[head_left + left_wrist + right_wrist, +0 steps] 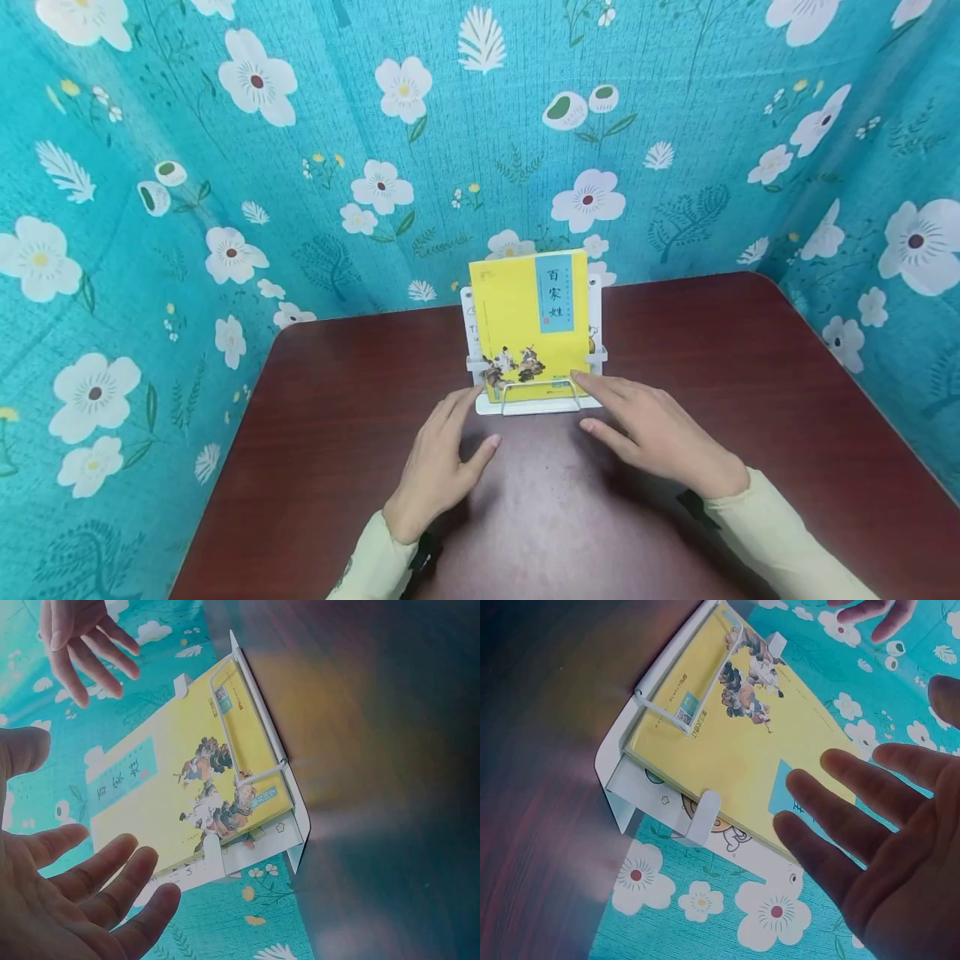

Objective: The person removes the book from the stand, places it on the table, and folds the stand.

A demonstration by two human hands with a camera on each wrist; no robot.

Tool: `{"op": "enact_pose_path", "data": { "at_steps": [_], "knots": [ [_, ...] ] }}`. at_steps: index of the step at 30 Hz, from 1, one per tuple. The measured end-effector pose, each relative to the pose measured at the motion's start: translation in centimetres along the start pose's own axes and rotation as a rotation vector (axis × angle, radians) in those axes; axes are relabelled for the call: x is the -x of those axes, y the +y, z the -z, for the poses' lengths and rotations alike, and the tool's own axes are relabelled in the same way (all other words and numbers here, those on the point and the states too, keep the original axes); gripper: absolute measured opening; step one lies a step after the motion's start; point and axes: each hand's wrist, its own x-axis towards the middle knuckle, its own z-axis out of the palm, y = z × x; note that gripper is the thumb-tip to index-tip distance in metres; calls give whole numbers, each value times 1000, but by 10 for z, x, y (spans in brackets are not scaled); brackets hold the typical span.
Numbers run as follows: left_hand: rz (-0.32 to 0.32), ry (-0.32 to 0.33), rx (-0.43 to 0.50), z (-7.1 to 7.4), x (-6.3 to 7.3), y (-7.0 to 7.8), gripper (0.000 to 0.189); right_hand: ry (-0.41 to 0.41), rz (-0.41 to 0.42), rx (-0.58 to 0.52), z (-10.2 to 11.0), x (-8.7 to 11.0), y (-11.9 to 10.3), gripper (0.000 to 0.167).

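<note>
A yellow book [517, 308] with a blue title panel leans upright on a white book stand [539, 407]. A wire holder [542, 384] crosses the front of its lower edge, and white side clips [703, 817] flank it. My left hand [438, 458], fingers extended, is close to the stand's lower left corner. On the other side my right hand [660, 429] is spread out near the lower right corner, its fingertips overlapping the book's edge in the head view. Both wrist views show gaps between the hands and the book, and neither hand holds anything.
The stand sits on a dark red-brown table [337, 417] toward its back edge. Behind and on both sides hangs a teal curtain [480, 150] printed with white flowers. Light sleeves [780, 533] cover the forearms.
</note>
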Motion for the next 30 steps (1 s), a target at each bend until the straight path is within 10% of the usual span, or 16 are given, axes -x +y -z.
{"op": "enact_pose_path", "data": {
  "at_steps": [30],
  "knots": [
    [77,70,174,2,-33,-16,56,201,0,-77,-5,-21,19,63]
  ]
}}
